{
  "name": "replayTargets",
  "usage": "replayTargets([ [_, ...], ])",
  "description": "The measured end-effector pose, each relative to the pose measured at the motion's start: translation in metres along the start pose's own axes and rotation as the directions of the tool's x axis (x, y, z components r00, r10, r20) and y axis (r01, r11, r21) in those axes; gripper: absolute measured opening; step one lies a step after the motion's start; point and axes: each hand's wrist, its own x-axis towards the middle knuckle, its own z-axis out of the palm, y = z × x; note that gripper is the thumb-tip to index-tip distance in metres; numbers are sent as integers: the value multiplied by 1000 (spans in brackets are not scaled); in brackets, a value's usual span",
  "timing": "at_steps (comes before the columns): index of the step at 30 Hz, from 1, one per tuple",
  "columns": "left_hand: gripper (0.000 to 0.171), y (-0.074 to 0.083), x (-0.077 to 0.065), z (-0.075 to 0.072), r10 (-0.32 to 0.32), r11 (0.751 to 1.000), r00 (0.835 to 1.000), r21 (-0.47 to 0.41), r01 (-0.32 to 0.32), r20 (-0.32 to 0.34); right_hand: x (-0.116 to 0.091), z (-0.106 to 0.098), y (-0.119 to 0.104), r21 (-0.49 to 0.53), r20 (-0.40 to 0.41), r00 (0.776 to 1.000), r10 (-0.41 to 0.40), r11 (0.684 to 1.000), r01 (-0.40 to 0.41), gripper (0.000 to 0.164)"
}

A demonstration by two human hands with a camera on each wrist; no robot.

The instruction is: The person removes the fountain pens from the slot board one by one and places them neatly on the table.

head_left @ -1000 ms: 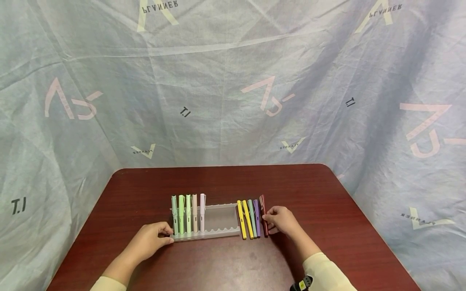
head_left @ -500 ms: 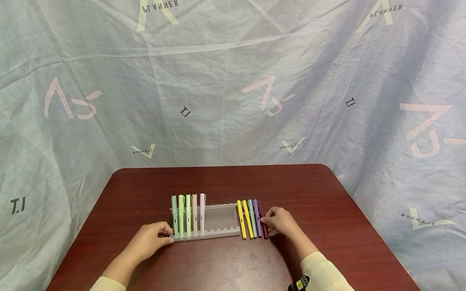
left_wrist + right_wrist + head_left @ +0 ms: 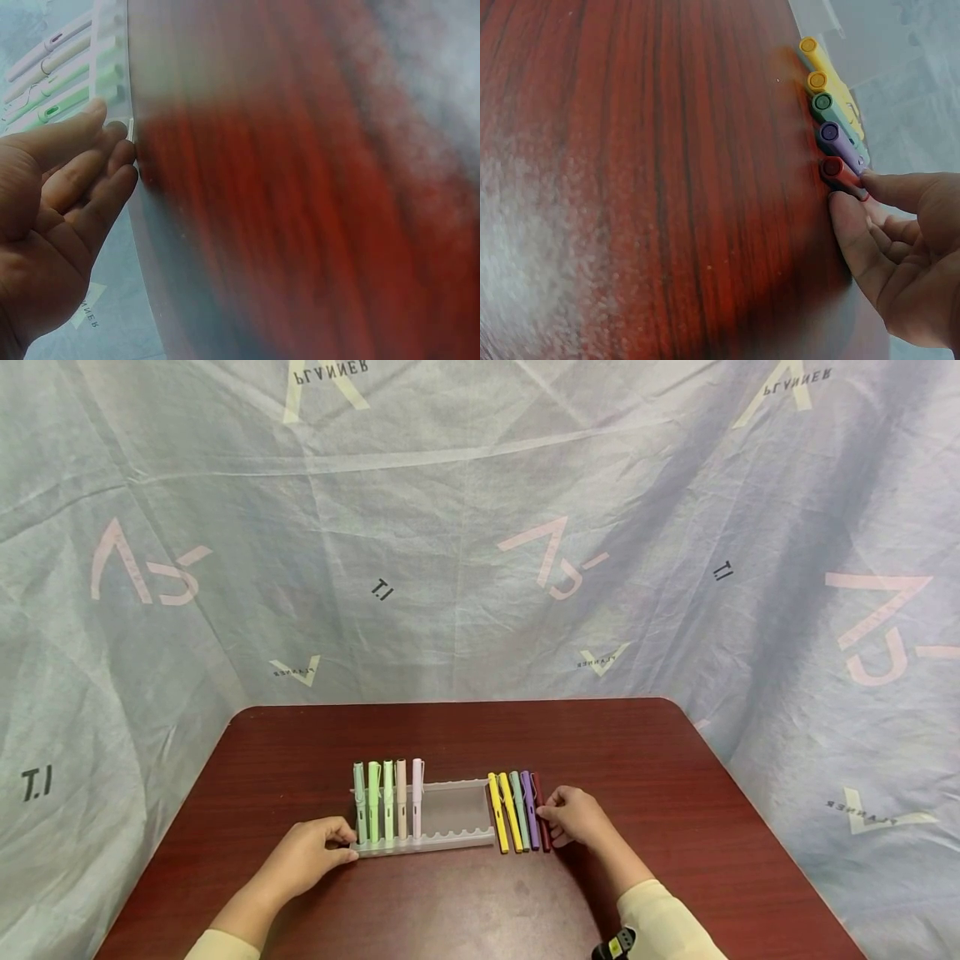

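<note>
In the head view, your right hand (image 3: 581, 817) pinches the dark red pen (image 3: 538, 792), which lies to the right of the tray (image 3: 456, 810). Between this pen and the tray there are the purple pen (image 3: 529, 810), the blue-green pen (image 3: 520, 810) and two yellow pens (image 3: 498, 814). Your left hand (image 3: 311, 858) holds the tray's left end with thumb and curled fingers; five pale pens (image 3: 387, 806) rest in its left part. On the pale cloth (image 3: 450, 635) behind the tray, "PLANNER", printed flipped, and "T.I" can be read. Under the tray is the reddish-brown table (image 3: 456, 739).

In the left wrist view, your thumb is upon the tray's edge, the fingers at its end.

In the right wrist view, your forefinger is on the red pen's side farther from the tray; the table shows dark grain.
</note>
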Motion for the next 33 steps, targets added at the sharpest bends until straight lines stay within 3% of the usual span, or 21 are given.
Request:
replayTargets([
  [5,14,1,0,-1,-5,1000,1000,-5,5,3,1,-3,-1,-5,27,1000,7,1000,-7,19],
  [9,14,1,-1,0,1,1000,1000,-13,0,6,1,-5,-5,-72,6,1000,4,997,-4,29],
  [12,14,0,0,0,2,1000,1000,-13,-2,8,2,-5,-10,-122,-34,999,-36,992,31,32],
  [15,14,0,0,0,-7,1000,1000,-14,8,10,2,-1,-18,-97,-27,993,-116,989,113,29],
  [22,15,0,1,0,-25,1000,1000,-16,25,15,-1,16,-38,68,156,943,-294,955,287,29],
  [29,14,0,0,0,-13,1000,1000,-5,13,9,-3,37,-54,-25,232,902,-365,924,381,39],
  [33,14,0,1,-1,-12,1000,1000,-6,12,15,-5,52,-63,15,253,887,-386,918,396,41],
])
